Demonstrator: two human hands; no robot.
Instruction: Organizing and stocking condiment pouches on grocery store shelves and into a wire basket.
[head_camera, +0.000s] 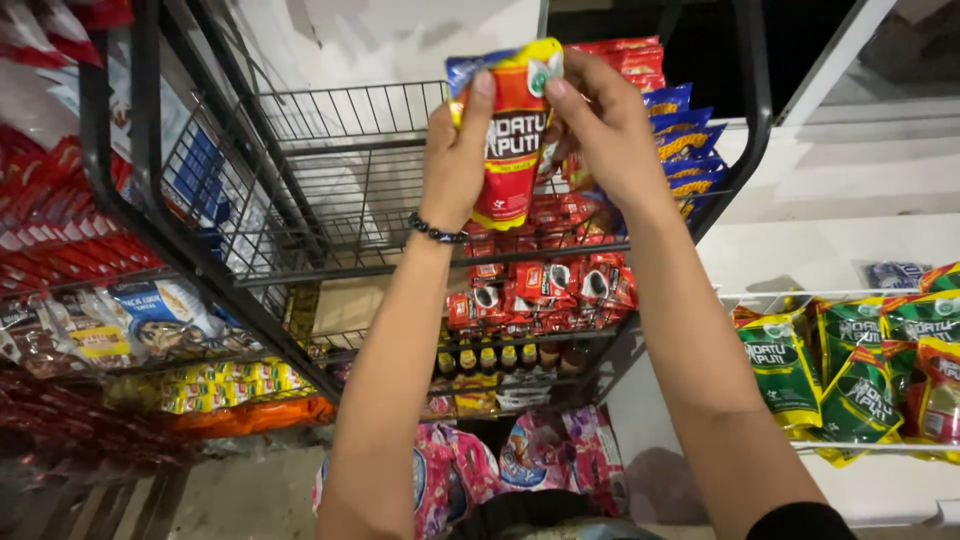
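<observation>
both hands up: left hand (455, 150) and right hand (605, 125) grip closed on red-yellow sauce pouch (510, 140), i see it above wire shelf (330, 190).

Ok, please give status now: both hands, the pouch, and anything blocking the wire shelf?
Left hand and right hand both pinching the top of the red and yellow plastic pouch. Pouch upright before the black wire rack shelf. Blue packets stacked at right.

Left hand (455, 160) and right hand (605, 130) together grip a red-and-yellow sauce pouch (512, 140) before a black wire shelf rack (330, 190); green pouches (850, 375) lie at right.
</observation>
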